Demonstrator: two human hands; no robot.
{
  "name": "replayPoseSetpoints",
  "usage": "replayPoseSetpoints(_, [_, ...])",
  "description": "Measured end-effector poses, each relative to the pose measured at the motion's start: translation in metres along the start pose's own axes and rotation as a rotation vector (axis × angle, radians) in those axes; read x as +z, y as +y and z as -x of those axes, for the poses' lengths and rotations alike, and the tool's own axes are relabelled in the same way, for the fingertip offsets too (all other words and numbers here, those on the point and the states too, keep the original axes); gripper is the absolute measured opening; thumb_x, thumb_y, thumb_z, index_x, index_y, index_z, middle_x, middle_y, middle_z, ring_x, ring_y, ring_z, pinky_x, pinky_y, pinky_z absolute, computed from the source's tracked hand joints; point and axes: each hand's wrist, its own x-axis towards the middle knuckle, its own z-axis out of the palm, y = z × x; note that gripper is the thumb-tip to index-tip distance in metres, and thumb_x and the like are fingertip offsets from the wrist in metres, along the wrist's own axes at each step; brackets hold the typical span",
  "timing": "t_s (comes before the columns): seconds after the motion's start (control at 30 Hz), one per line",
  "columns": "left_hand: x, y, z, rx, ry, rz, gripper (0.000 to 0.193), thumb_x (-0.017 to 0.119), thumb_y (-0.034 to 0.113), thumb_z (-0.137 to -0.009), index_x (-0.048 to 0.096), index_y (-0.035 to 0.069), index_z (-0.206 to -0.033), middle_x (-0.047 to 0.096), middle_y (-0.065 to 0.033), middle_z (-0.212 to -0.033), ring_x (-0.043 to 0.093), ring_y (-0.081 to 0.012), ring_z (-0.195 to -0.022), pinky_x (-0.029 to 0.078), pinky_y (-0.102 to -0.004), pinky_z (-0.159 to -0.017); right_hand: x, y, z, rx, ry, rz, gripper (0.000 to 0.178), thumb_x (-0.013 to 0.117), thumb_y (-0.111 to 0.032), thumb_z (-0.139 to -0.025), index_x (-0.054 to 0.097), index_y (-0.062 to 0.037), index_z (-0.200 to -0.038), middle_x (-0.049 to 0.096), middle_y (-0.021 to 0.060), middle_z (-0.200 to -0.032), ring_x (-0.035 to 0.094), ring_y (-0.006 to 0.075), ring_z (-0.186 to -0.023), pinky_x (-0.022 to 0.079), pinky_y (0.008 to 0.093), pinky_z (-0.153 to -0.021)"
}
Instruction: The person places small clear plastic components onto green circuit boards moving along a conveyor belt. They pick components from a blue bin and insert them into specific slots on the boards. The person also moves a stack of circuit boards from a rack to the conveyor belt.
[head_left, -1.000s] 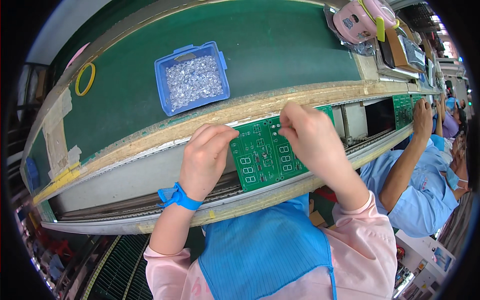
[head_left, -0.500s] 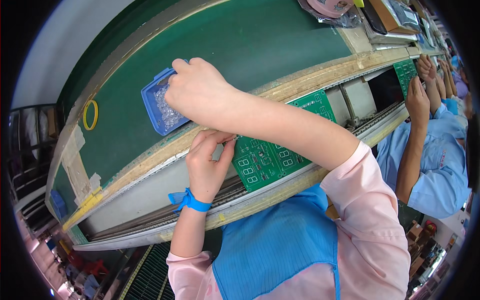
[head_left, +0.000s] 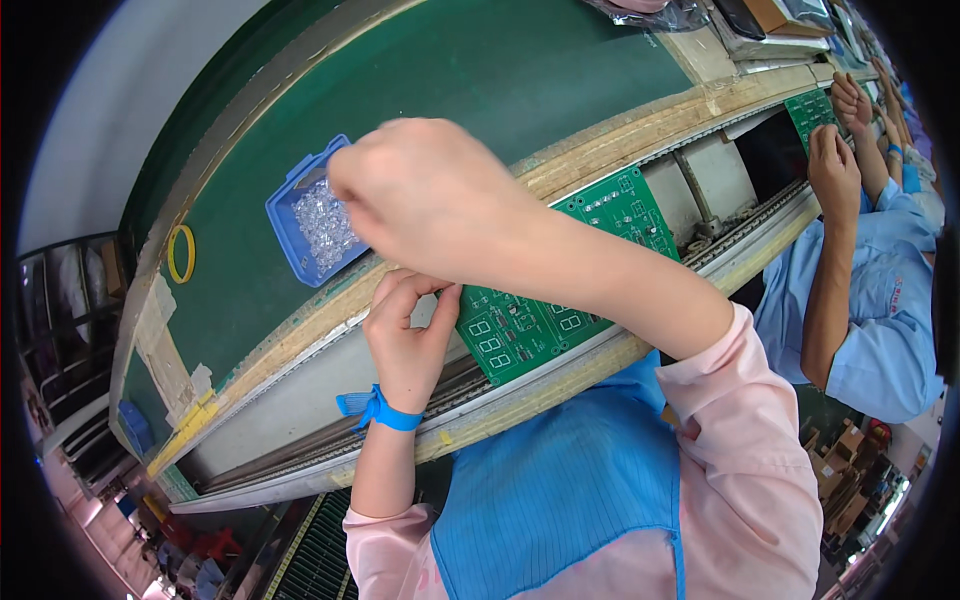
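Note:
My right hand [head_left: 425, 195] is smeared by motion beside the right edge of a blue plastic bin [head_left: 283, 232]. Its fingers are curled down, and their tips are not clear. Small clear plastic parts [head_left: 325, 225] fill much of that bin. Below my right forearm lies a green circuit board [head_left: 500, 335] with white printed outlines and several small components. My left hand [head_left: 400, 330], a blue band at its wrist, is at the board's left edge. Its thumb and index finger are pinched together; what they hold, if anything, is too small to name.
The board rests on conveyor rails [head_left: 450, 395] along a wooden ledge [head_left: 575, 170]. A yellow ring [head_left: 181, 254] lies on the green tabletop [head_left: 470, 70]. At right, a co-worker's hands [head_left: 835, 165] are by another green board [head_left: 808, 113]. Boxes [head_left: 775, 30] stand at the upper right.
My right hand has pulled back from over the bin, moving right and down toward the board. My left hand stays pinched at the board's edge. The whole view has shifted slightly.

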Motion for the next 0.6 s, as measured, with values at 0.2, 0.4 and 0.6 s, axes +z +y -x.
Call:
replayPoseSetpoints(0.2, [-0.005,-0.001,0.002,0.011,-0.047,0.176,0.016,0.070,-0.010,-0.078,0.064,0.000,-0.089,0.066,-0.0112,-0.094,0.064,-0.0185,-0.088,0.051,-0.0290,-0.081,-0.037,0.018,0.060,0.278,0.180,-0.362,0.006,0.066,-0.004,-0.078,0.065,-0.0002,-0.082,0.067,0.0118,-0.074,0.067,0.0197,-0.067,0.053,0.0307,-0.061])
replayPoseSetpoints(0.4, [-0.008,-0.002,0.003,0.023,-0.053,0.357,0.023,0.067,-0.015,-0.079,0.057,0.003,-0.088,0.067,-0.0148,-0.096,0.062,-0.0191,-0.091,0.052,-0.0298,-0.080,-0.040,0.041,0.087,0.421,0.321,-0.441,0.007,0.067,-0.005,-0.081,0.065,0.0009,-0.084,0.067,0.0084,-0.076,0.066,0.0163,-0.067,0.053,0.0278,-0.061])
replayPoseSetpoints(0.6, [-0.006,0.001,0.005,-0.009,-0.021,0.353,0.023,0.070,-0.014,-0.077,0.057,0.004,-0.084,0.070,-0.0142,-0.092,0.061,-0.0195,-0.090,0.051,-0.0309,-0.079,-0.039,0.048,0.089,0.350,0.356,-0.352,0.005,0.067,-0.003,-0.081,0.064,0.0005,-0.083,0.067,0.0086,-0.077,0.067,0.0174,-0.068,0.054,0.0278,-0.060])
